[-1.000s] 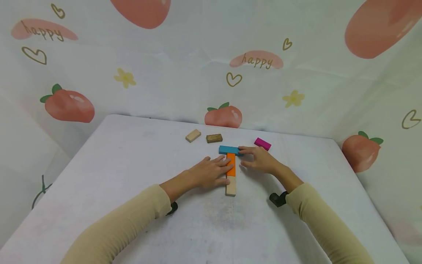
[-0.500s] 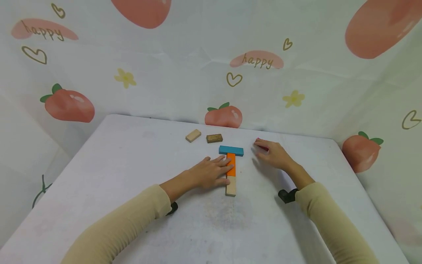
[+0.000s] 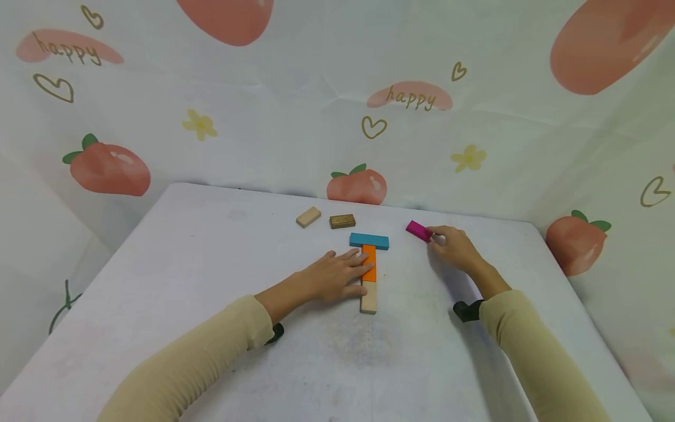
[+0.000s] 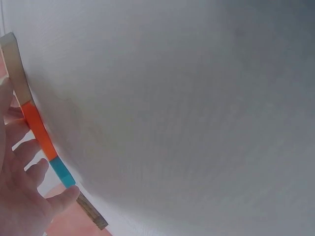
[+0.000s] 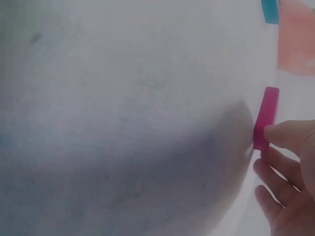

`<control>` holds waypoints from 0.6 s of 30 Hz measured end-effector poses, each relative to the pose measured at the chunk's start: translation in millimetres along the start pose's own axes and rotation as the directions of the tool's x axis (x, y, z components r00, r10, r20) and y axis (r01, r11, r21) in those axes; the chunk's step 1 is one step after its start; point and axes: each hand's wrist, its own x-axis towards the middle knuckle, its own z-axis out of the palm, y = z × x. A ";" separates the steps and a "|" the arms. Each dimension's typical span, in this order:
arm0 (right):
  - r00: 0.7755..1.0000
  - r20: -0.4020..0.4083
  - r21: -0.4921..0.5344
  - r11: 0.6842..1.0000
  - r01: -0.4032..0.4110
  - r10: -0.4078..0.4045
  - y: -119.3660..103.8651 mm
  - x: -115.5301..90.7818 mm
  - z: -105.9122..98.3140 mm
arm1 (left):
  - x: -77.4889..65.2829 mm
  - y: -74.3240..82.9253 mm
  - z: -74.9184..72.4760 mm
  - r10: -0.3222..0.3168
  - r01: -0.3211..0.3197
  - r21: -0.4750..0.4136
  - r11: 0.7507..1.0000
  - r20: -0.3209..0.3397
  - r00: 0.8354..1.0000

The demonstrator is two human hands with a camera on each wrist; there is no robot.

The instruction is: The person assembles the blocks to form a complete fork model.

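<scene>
"Nearest?"
"The wood block (image 3: 370, 300); touching it at twelve o'clock, the orange block (image 3: 371, 275). My left hand (image 3: 333, 277) lies spread across both."
"Farther?"
"My right hand (image 3: 456, 249) pinches the pink block (image 3: 418, 230), two o'clock from orange."

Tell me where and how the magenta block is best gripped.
Likely best: pinch the magenta block across its narrow width at the nearer, right-hand end, coming from the right. It is long and slim and lies at a slant, that end pointing toward the right hand, whose thumb touches it there. The blue block lies off to its left.
</scene>
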 end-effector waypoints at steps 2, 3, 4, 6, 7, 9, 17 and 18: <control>1.000 -0.009 0.006 1.000 0.010 -0.010 0.8 0.3 1.6 | 0.2 -0.6 0.6 0.003 -0.003 -0.006 1.000 -0.002 1.000; 1.000 -0.012 0.008 1.000 0.013 -0.013 0.9 0.4 2.5 | 0.2 -0.7 0.7 0.003 -0.003 -0.010 1.000 0.000 1.000; 1.000 -0.016 0.010 1.000 0.017 -0.017 1.0 0.6 3.1 | 0.1 -0.8 0.7 0.004 -0.004 -0.011 1.000 -0.001 1.000; 0.999 -0.024 0.013 1.000 0.029 -0.028 1.2 1.8 4.7 | 0.0 -1.2 0.6 0.005 -0.005 -0.013 1.000 -0.002 1.000; 0.999 -0.028 0.017 0.999 0.032 -0.031 1.0 2.3 5.5 | 0.0 -1.4 0.7 0.005 -0.005 -0.015 1.000 -0.004 1.000; 0.999 -0.033 0.019 0.999 0.040 -0.039 -0.1 3.8 7.0 | -0.4 -1.5 0.4 0.007 -0.007 -0.018 1.000 -0.006 1.000; 0.996 -0.057 -0.016 0.997 0.073 -0.074 -6.0 11.0 15.4 | 0.1 -2.4 1.2 0.009 -0.009 -0.031 0.999 -0.003 1.000; 0.996 -0.058 -0.011 0.997 0.073 -0.074 -7.3 11.6 16.1 | 0.1 -2.5 1.3 0.008 -0.008 -0.032 0.999 -0.003 1.000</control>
